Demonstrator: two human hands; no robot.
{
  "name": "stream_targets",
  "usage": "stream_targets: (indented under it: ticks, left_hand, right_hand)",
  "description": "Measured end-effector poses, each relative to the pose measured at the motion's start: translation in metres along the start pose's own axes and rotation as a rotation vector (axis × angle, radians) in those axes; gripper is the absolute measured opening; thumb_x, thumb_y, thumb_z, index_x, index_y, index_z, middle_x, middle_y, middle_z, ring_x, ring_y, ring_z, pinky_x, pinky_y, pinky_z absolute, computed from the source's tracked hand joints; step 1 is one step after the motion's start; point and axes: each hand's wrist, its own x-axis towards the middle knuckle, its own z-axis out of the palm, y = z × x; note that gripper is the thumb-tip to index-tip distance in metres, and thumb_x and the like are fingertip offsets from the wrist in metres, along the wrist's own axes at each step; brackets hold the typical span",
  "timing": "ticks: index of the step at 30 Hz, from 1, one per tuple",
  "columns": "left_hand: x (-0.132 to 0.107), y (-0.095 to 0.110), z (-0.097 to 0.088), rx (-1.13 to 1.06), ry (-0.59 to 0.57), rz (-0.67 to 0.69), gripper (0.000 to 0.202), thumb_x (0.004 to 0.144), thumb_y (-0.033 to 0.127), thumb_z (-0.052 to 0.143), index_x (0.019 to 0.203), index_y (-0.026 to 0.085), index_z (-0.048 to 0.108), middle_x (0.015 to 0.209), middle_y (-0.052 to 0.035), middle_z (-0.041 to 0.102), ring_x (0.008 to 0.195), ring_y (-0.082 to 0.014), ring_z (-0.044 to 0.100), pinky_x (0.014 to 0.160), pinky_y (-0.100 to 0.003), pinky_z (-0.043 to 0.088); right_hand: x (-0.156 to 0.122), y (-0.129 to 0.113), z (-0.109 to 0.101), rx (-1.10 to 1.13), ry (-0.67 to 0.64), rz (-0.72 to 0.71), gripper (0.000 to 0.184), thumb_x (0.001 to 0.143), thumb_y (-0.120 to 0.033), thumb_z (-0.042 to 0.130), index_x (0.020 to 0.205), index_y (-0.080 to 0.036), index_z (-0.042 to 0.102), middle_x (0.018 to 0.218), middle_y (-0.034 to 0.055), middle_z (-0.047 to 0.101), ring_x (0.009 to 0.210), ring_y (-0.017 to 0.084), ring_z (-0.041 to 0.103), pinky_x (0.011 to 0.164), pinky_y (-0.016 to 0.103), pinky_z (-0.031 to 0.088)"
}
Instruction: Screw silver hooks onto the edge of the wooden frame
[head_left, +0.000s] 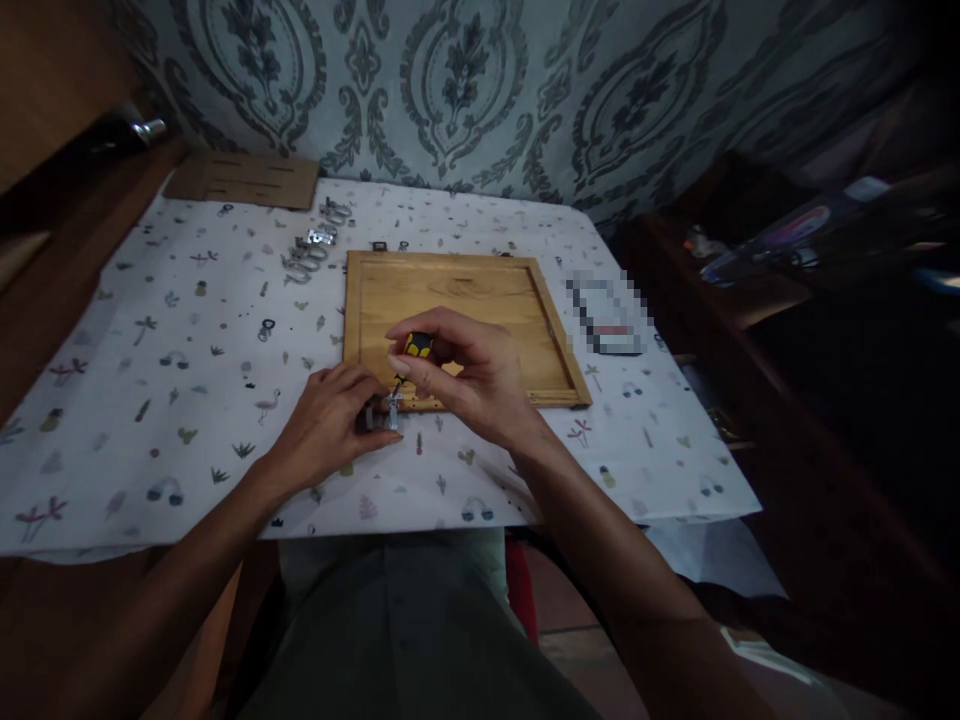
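A framed wooden panel (450,290) lies flat on the patterned tablecloth in front of me. At its near left corner, my left hand (330,415) has its thumb and fingers closed on a small metal hinge (392,412). My right hand (465,365) grips a short screwdriver (418,346) with a black and yellow handle. The shaft slants down to the hinge, and its tip appears to meet the metal there. My fingers partly hide the hinge, and whether a screw sits under the tip is too small to tell.
Several metal hinges (307,255) lie beyond the panel's left side. Flat cardboard (240,180) rests at the back left, near the patterned wall (465,80). A pixelated, blurred-out item (611,312) is right of the panel. Dark furniture (720,330) stands past the table's right edge.
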Motion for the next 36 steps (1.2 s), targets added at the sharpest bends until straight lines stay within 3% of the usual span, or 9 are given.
stream_targets:
  ticks: [13, 22, 29, 36]
  left_hand:
    - [-0.0009, -0.0017, 0.0010, -0.010, 0.011, 0.024, 0.039, 0.084, 0.043, 0.080, 0.113, 0.022, 0.065, 0.112, -0.0065, 0.069, 0.106, -0.0291, 0.062, 0.091, -0.047, 0.046]
    - [-0.0011, -0.0024, 0.0013, 0.017, 0.035, 0.039, 0.039, 0.084, 0.045, 0.078, 0.113, 0.021, 0.065, 0.107, -0.0074, 0.069, 0.104, -0.0308, 0.063, 0.090, -0.048, 0.047]
    - [-0.0008, -0.0022, 0.0017, 0.026, 0.019, 0.026, 0.037, 0.085, 0.044, 0.079, 0.111, 0.022, 0.065, 0.106, -0.0061, 0.069, 0.102, -0.0292, 0.063, 0.090, -0.046, 0.046]
    - [-0.0005, -0.0002, 0.0003, 0.014, 0.014, 0.006, 0.036, 0.086, 0.045, 0.076, 0.113, 0.022, 0.066, 0.107, -0.0055, 0.068, 0.102, -0.0276, 0.062, 0.088, -0.044, 0.046]
  right_hand:
    - [-0.0004, -0.0003, -0.0013, -0.058, 0.001, -0.005, 0.021, 0.093, -0.032, 0.070, 0.110, -0.019, 0.072, 0.092, 0.0004, 0.072, 0.069, 0.008, 0.063, 0.060, 0.019, 0.049]
    - [0.0004, 0.0005, -0.0013, -0.077, 0.015, -0.028, 0.022, 0.091, -0.039, 0.073, 0.096, -0.018, 0.071, 0.082, -0.0011, 0.071, 0.066, 0.008, 0.059, 0.060, 0.020, 0.048]
    - [0.0012, -0.0042, -0.0082, -0.039, -0.112, -0.047, 0.025, 0.095, -0.032, 0.067, 0.115, -0.017, 0.070, 0.102, 0.0041, 0.074, 0.072, 0.009, 0.063, 0.064, 0.021, 0.052]
    - [-0.0028, 0.0039, -0.0019, -0.105, -0.007, -0.072, 0.024, 0.091, -0.035, 0.074, 0.107, -0.018, 0.073, 0.092, 0.0017, 0.075, 0.068, 0.009, 0.064, 0.062, 0.021, 0.053]
